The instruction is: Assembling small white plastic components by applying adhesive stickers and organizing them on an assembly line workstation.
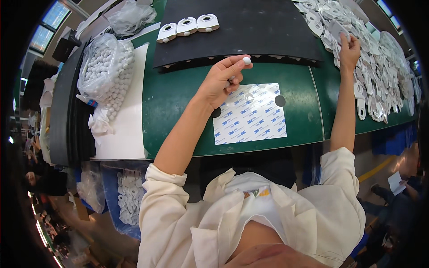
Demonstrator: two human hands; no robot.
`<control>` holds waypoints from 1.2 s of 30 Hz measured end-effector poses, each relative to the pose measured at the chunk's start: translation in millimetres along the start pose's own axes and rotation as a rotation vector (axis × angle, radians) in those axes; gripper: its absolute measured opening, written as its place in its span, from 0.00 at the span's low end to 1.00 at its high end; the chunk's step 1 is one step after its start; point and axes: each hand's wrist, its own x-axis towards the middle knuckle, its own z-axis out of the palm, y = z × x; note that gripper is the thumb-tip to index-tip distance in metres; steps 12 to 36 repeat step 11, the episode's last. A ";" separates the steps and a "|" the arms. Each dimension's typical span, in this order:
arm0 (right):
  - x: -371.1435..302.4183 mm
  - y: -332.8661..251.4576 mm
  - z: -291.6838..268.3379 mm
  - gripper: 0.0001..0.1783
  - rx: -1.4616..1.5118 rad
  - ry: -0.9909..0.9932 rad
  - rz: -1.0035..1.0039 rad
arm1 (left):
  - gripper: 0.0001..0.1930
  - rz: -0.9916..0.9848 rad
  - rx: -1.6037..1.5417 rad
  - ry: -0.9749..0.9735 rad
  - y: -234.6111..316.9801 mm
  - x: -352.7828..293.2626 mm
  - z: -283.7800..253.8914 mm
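My left hand (222,79) is raised over the green table, with a small white ball (246,60) pinched between thumb and forefinger. Another pale ball or two show under its curled fingers. At the far right, my right hand (350,52) pinches a flat white plastic part (338,30) at the edge of a large heap of similar parts (373,76). Three white parts with round holes (186,27) stand in a row on a black foam board (268,27), each with a white ball at its near edge.
A clear bag of white balls (107,67) lies at left on a white sheet (127,143), beside stacked black boards (69,111). A printed backing sheet (250,120) with black discs at its sides lies before me. Below the table hangs a blue-lined bin (114,201) of white parts.
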 end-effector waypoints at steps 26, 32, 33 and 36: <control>-136.6 -136.7 14.5 0.12 0.014 -1.015 -0.325 | 0.15 0.030 -0.001 0.011 -5.6 3.2 -11.0; -136.6 -136.7 14.5 0.12 0.014 -1.015 -0.325 | 0.15 0.030 -0.001 0.011 -5.6 3.2 -11.0; -136.6 -136.7 14.5 0.12 0.014 -1.015 -0.325 | 0.15 0.030 -0.001 0.011 -5.6 3.2 -11.0; -136.6 -136.7 14.5 0.12 0.014 -1.015 -0.325 | 0.15 0.030 -0.001 0.011 -5.6 3.2 -11.0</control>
